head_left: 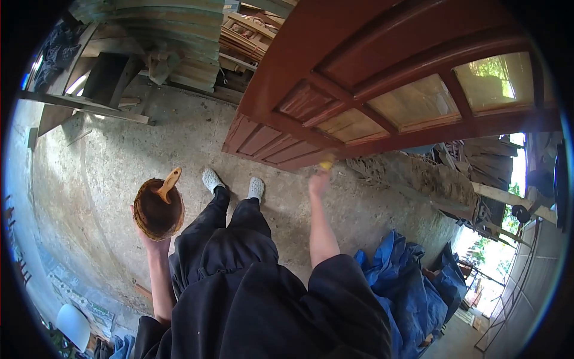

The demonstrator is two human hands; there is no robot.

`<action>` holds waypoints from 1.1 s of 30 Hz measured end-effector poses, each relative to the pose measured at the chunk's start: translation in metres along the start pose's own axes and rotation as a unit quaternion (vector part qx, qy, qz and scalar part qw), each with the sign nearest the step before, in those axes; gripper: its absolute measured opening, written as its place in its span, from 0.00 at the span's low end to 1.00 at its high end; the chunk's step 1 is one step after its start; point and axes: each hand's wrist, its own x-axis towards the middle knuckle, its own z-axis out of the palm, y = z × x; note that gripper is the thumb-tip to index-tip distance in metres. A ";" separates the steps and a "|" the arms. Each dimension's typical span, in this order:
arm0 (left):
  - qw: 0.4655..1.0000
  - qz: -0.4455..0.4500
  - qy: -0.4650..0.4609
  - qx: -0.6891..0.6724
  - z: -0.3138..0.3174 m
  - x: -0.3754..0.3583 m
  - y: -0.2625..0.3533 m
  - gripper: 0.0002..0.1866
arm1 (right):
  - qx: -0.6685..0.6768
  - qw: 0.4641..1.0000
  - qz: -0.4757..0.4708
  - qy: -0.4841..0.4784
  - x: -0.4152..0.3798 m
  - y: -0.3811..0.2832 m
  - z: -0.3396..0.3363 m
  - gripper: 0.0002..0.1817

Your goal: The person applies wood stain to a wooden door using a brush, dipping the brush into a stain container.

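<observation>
My left hand (154, 244) is closed around the underside of a round, rough-rimmed brown bowl (156, 216), dark inside. A paintbrush (170, 183) with a light wooden handle leans in it, handle sticking up over the rim. My right hand (320, 183) is stretched forward, closed on a yellow paintbrush (326, 163) smeared by motion. That brush overlaps the lower edge of a reddish-brown panelled wooden door (287, 128). Glass panes (412, 105) sit along the door's right part, and its brown surface looks glossy in places.
My feet in light shoes (256, 188) stand on a stained concrete floor (197, 128). A crumpled blue tarp (406, 287) lies at right. Wooden framing (89, 107) and corrugated sheets (185, 36) stand at upper left, with stacked timber (248, 33) beside them.
</observation>
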 end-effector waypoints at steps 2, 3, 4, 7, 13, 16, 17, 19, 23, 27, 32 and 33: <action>1.000 -0.005 -0.002 0.000 0.009 0.002 -0.002 0.36 | -0.015 0.993 0.086 0.084 0.029 0.045 -0.027 0.21; 0.999 0.030 0.019 0.028 0.024 0.001 -0.002 0.30 | -0.040 0.988 0.121 0.085 0.035 0.048 -0.046 0.22; 0.996 0.064 0.037 0.056 0.035 0.001 -0.001 0.26 | -0.040 0.987 0.127 0.090 0.034 0.043 -0.056 0.22; 0.991 0.013 -0.031 0.131 0.042 -0.002 0.001 0.38 | -0.082 0.994 0.077 0.006 0.031 0.005 -0.080 0.21; 0.995 0.003 -0.057 0.085 0.044 -0.010 -0.013 0.38 | 0.015 0.996 0.004 -0.093 -0.044 -0.147 -0.032 0.16; 0.996 0.002 -0.063 0.060 0.041 -0.014 -0.018 0.38 | -0.035 0.982 -0.073 -0.170 -0.074 -0.176 -0.016 0.14; 0.997 0.001 -0.066 0.051 0.041 -0.016 -0.020 0.38 | -0.032 0.982 -0.072 -0.169 -0.078 -0.184 -0.020 0.14; 0.997 0.000 -0.068 0.033 0.040 -0.020 -0.024 0.38 | -0.016 0.974 -0.121 -0.191 -0.080 -0.190 -0.020 0.15; 0.998 0.006 -0.068 0.000 0.052 -0.031 -0.029 0.38 | 0.032 0.982 -0.074 -0.172 -0.032 -0.157 -0.050 0.19; 0.998 0.042 -0.037 0.020 0.073 -0.049 -0.034 0.32 | 0.068 0.990 -0.081 -0.089 0.032 -0.047 -0.050 0.20; 0.998 0.030 -0.048 0.025 0.071 -0.059 -0.048 0.38 | 0.177 0.958 0.172 -0.147 0.065 0.003 -0.069 0.22; 0.995 0.056 -0.074 0.048 0.071 -0.061 -0.052 0.37 | 0.139 0.966 0.152 -0.155 0.063 0.004 -0.066 0.22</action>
